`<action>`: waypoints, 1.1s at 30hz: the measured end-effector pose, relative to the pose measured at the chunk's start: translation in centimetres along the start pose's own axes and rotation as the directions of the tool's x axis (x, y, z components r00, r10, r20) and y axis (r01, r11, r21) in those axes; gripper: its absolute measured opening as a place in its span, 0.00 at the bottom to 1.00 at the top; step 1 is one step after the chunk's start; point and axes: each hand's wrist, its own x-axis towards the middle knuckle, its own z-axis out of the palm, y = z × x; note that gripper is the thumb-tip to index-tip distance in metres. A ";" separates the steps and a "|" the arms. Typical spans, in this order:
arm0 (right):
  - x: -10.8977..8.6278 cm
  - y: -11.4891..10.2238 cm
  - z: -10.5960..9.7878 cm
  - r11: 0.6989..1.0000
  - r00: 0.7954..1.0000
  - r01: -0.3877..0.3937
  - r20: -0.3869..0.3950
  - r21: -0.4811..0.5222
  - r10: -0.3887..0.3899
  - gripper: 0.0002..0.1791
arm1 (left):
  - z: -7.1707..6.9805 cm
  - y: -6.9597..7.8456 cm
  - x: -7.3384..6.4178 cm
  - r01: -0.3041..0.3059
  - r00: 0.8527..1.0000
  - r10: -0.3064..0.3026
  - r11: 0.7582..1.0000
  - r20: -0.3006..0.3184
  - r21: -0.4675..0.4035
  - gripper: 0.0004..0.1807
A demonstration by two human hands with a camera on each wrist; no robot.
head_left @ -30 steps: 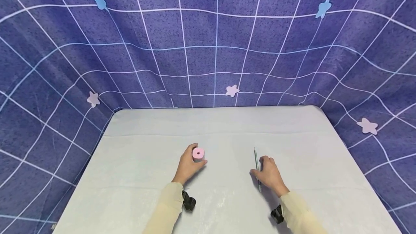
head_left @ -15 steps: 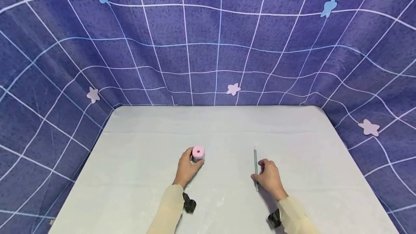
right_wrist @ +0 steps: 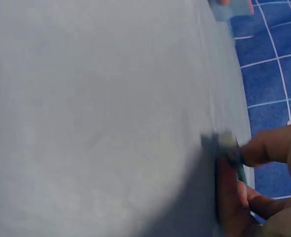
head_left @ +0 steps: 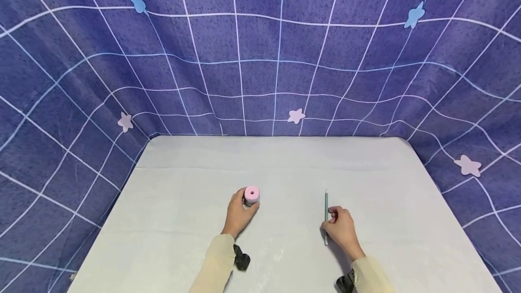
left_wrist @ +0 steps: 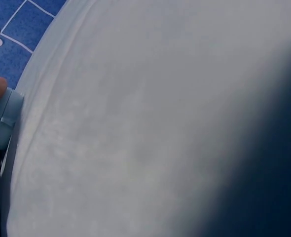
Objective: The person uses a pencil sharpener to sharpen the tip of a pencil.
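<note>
Left of the table's middle, my left hand (head_left: 238, 216) grips a small pencil sharpener (head_left: 252, 193) between thumb and fingers. Its pink top with a dark round hole faces up; in the left wrist view the sharpener's body (left_wrist: 5, 120) is pale blue, cut off by the frame edge. To the right, my right hand (head_left: 343, 228) pinches a slim green pencil (head_left: 326, 206) by its lower half. The pencil points away from me, its tip at the far end. In the right wrist view its whitish near end (right_wrist: 228, 140) is blurred, beside my fingers (right_wrist: 271, 147).
A pale cloth covers the table (head_left: 285, 162). Behind it and at both sides hangs a blue-purple curtain (head_left: 260, 76) with a grid and stars. A black wrist camera (head_left: 242, 260) sits on my left wrist, and another camera (head_left: 346, 282) on the right.
My right fingers have closed in on the pencil, which has swung from a slight slant to nearly straight away from me. The sharpener shows more of its side. The head view has shifted slightly.
</note>
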 end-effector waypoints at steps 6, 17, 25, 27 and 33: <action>-0.4 0.3 -0.4 0.968 0.993 -0.115 0.027 0.224 0.112 0.19 | 0.1 0.0 0.0 0.013 1.000 -0.013 1.000 0.010 -0.008 0.31; 0.0 0.3 -1.0 0.837 0.979 -0.205 0.091 0.507 0.184 0.16 | -0.7 1.2 0.5 -0.004 0.997 0.002 1.000 0.075 0.025 0.30; 0.6 -1.0 -2.2 0.900 0.996 -0.089 0.043 0.426 0.078 0.15 | -1.4 2.4 0.9 -0.064 0.996 0.064 0.998 0.055 -0.004 0.29; 0.7 -1.3 -2.6 0.929 0.998 -0.058 0.015 0.366 0.056 0.14 | -1.7 2.8 1.1 -0.087 0.995 0.086 0.996 0.044 0.008 0.29; 0.8 -2.5 -3.7 0.984 0.997 0.072 -0.053 0.164 -0.064 0.12 | -2.4 4.1 1.6 -0.149 0.988 0.146 0.986 0.041 0.071 0.29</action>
